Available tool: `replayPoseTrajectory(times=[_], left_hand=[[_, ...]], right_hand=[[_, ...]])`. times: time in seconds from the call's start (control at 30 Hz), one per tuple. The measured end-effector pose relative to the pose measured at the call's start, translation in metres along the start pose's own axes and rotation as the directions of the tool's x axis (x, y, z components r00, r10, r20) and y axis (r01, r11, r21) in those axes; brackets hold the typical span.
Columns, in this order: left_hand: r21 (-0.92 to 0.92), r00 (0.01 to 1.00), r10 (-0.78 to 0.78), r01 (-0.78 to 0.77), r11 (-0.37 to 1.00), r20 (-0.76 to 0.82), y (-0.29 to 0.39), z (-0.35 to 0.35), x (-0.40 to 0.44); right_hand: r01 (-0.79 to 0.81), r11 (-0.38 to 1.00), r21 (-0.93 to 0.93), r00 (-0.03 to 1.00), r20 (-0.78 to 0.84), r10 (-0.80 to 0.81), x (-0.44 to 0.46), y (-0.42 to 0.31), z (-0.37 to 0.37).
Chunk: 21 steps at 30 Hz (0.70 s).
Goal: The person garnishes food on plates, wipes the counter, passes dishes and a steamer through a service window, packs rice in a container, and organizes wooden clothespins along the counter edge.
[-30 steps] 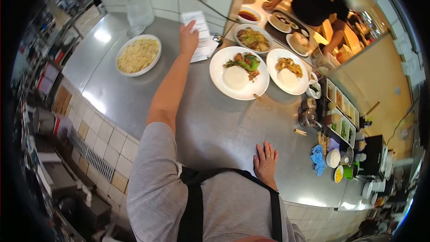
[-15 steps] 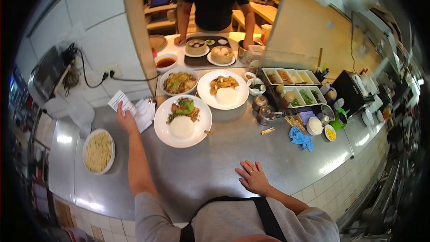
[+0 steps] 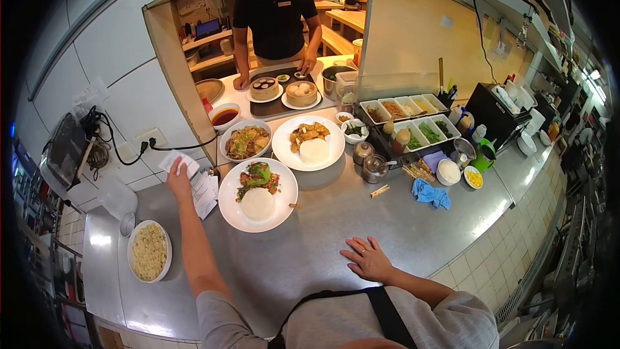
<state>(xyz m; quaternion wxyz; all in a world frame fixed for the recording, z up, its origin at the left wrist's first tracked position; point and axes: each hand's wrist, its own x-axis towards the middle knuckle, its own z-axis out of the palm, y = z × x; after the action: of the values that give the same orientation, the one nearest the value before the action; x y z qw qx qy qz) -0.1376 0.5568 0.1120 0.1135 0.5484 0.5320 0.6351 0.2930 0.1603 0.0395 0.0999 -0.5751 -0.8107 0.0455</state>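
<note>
My left hand is closed on a white paper slip above the counter's back left edge. Beside it, more printed slips lie on the steel. Just right of these is a plate of rice with greens, and behind it stand a bowl of noodle-like food and a second rice plate. A bowl of fried rice is on the left. My right hand rests on the counter, fingers spread, holding nothing.
Across the pass-through, a person in black stands with hands at a dark tray bearing steamer baskets. Condiment jars, garnish containers, a blue cloth and small bowls occupy the right side.
The view has swung toward the pass-through and levelled. My left hand has lifted a slip off the others. My right hand stays on the counter, and the co-worker's hand has moved to the tray.
</note>
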Motion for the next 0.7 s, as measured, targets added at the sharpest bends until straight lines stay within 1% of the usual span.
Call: replayPoseTrajectory(times=[0.03, 0.07, 0.17, 0.27, 0.37, 0.47, 0.57, 0.67, 0.7], left_hand=[[0.061, 0.999, -0.041, 0.040, 0.997, 0.013, -0.031, 0.001, 0.004], [0.121, 0.997, -0.079, 0.076, 0.990, 0.022, -0.048, 0.001, 0.007], [0.289, 0.993, -0.112, 0.116, 0.950, -0.029, -0.023, 0.000, 0.004], [0.349, 0.985, -0.124, 0.159, 0.924, -0.121, -0.022, -0.001, -0.002], [0.320, 0.978, -0.167, 0.198, 0.926, -0.123, -0.043, 0.000, -0.014], [0.132, 0.897, -0.441, 0.436, 0.890, 0.015, -0.103, 0.001, -0.015], [0.398, 0.836, -0.515, 0.414, 0.818, 0.188, -0.173, -0.001, -0.027], [0.514, 0.935, -0.354, 0.293, 0.806, 0.023, -0.189, -0.006, -0.028], [0.473, 0.919, -0.391, 0.365, 0.802, -0.047, -0.174, -0.006, -0.033]], right_hand=[[0.000, 1.000, 0.000, 1.000, 0.001, 0.000, 0.000, 0.000, 0.000], [0.000, 1.000, 0.001, 1.000, 0.000, 0.000, 0.001, 0.000, 0.000], [-0.001, 1.000, -0.002, 1.000, -0.003, 0.001, 0.002, 0.000, -0.001], [0.000, 1.000, 0.004, 1.000, -0.002, 0.000, 0.002, -0.001, -0.002], [-0.005, 1.000, 0.009, 1.000, -0.001, 0.005, 0.002, -0.001, -0.003], [-0.008, 1.000, 0.001, 1.000, 0.005, 0.008, 0.003, -0.001, -0.002], [-0.013, 1.000, 0.002, 1.000, 0.012, 0.013, 0.003, -0.001, -0.002], [-0.009, 1.000, -0.002, 1.000, -0.012, 0.009, 0.002, 0.001, 0.001], [-0.006, 1.000, 0.000, 1.000, -0.015, 0.006, 0.000, 0.001, 0.002]])
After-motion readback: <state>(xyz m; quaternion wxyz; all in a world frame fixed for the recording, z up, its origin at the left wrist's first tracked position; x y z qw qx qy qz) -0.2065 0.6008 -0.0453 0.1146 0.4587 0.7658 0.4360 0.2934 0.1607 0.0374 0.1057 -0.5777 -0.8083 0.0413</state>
